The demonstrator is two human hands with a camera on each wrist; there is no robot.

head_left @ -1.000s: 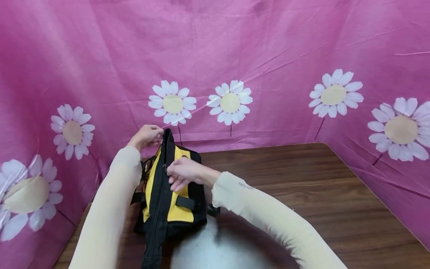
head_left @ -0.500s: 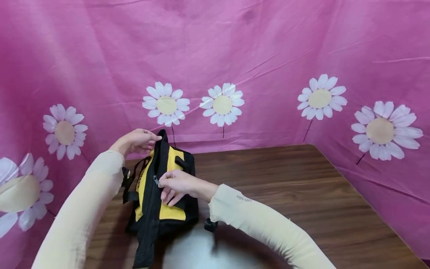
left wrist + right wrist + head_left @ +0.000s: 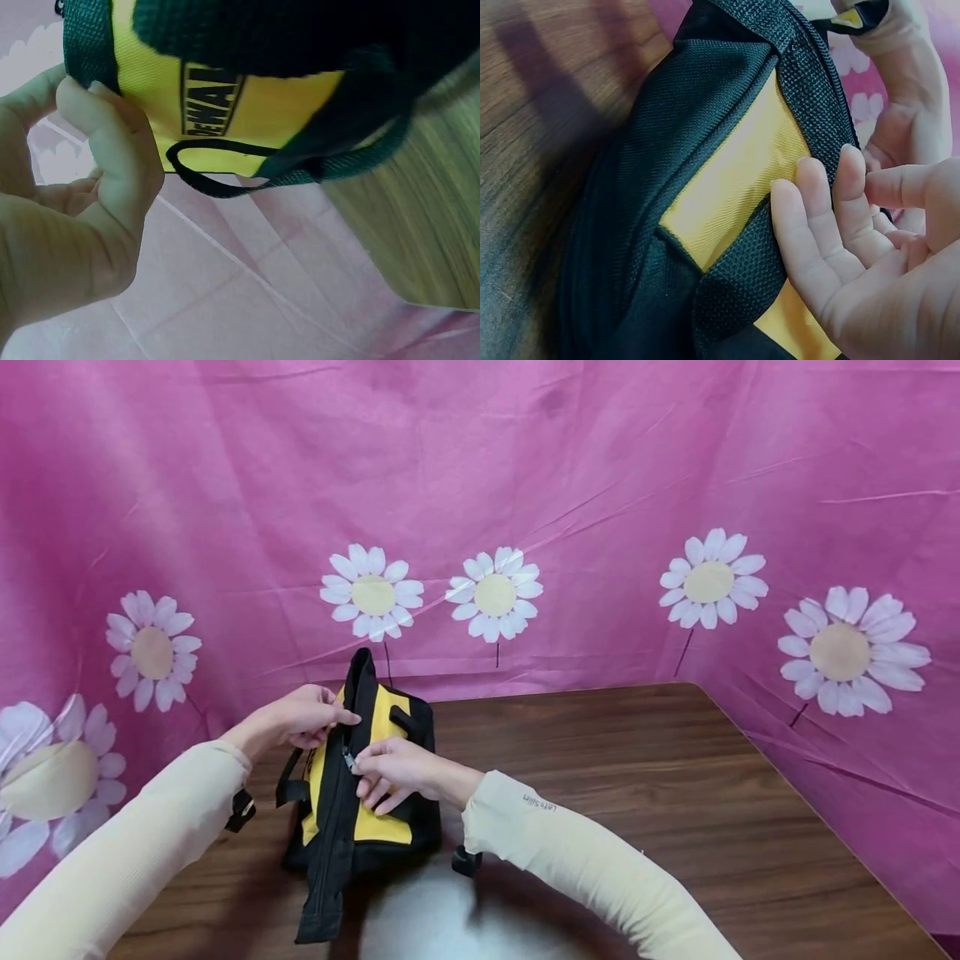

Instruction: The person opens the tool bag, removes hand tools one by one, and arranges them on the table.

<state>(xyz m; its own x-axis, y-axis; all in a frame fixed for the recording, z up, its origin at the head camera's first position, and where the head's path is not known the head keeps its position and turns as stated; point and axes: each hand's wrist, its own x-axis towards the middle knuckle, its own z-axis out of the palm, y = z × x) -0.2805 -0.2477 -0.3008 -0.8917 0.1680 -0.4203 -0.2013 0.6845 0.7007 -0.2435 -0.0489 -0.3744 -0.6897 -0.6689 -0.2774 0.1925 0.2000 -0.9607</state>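
Observation:
A black and yellow tool bag with a DEWALT label, partly covered, stands on the table. Along its top runs a black zipper. My right hand pinches the zipper pull between thumb and forefinger, its other fingers spread over the yellow panel. On the bag's far left side, my left hand pinches the black edge beside the zipper, just beyond the pull. A black carry loop lies below the right fingers.
A brown wooden table extends to the right of the bag. Pink cloth printed with white daisies hangs behind and at both sides. Black strap buckles stick out at the bag's left and right.
The right hand has drawn the zipper pull a little nearer along the zipper, then held there. My left hand has left the bag's far tip and come nearer, close to the right hand.

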